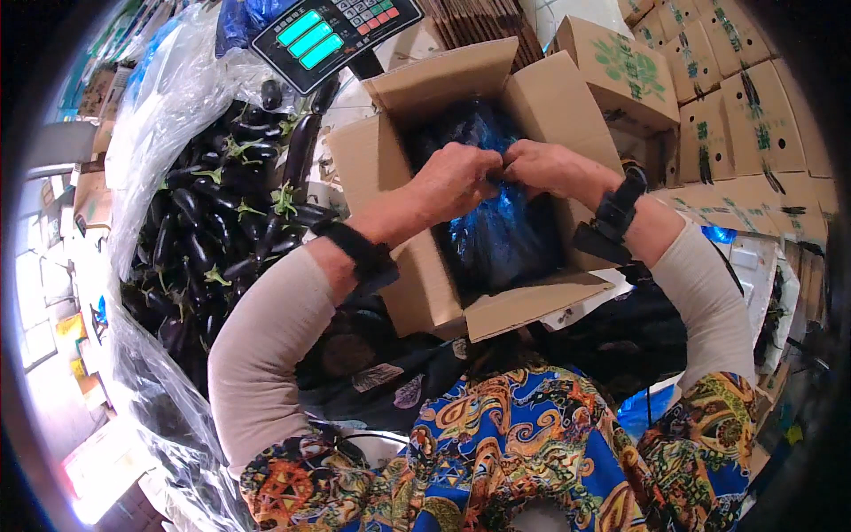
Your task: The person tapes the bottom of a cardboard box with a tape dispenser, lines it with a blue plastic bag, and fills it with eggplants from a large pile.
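An open cardboard box stands before me with its flaps spread outward. Inside it lies a blue plastic bag, its contents dark and not clearly visible. Both hands meet over the bag near the middle of the box. My left hand pinches the gathered plastic from the left, with its fingertips partly hidden. From the right, my right hand grips the same gathered part, close beside the left fingers. Each wrist wears a black strap.
Many eggplants fill a clear plastic liner at the left. A digital scale display stands beyond the box's left flap. Printed cardboard cartons are stacked at the right, and flattened cardboard lies behind the box.
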The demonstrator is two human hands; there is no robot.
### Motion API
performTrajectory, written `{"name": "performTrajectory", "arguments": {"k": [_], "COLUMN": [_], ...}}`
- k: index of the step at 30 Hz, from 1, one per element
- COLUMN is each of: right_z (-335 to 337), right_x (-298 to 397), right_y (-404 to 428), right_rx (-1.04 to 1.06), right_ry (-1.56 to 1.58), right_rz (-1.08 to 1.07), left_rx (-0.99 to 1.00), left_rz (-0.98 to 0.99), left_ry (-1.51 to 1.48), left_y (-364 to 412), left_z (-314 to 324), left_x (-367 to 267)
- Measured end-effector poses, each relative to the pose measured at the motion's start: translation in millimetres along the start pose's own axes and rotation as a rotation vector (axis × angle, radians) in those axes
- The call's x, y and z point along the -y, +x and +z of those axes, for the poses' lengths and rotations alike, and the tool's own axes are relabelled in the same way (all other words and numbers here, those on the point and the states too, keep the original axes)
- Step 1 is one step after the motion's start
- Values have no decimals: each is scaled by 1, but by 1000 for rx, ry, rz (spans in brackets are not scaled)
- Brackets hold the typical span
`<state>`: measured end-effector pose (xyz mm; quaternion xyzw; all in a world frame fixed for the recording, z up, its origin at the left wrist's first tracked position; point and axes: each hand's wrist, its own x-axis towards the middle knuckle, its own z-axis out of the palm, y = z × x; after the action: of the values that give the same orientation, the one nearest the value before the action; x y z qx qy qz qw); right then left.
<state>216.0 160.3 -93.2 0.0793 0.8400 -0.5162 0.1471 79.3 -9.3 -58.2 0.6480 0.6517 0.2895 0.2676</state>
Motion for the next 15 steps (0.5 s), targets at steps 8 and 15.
{"name": "performTrajectory", "arguments": {"k": [8, 15], "right_z": [14, 8], "right_x": [72, 77], "right_y": [-47, -42], "right_rx": [-123, -175], "right_ry": [-553, -805], "right_rz": [73, -83], "left_rx": [30, 21], "left_rz": [-159, -126], "left_ry": [345, 480], "left_y": [-4, 18], "left_z": [-10, -9], "left_x": [29, 19]}}
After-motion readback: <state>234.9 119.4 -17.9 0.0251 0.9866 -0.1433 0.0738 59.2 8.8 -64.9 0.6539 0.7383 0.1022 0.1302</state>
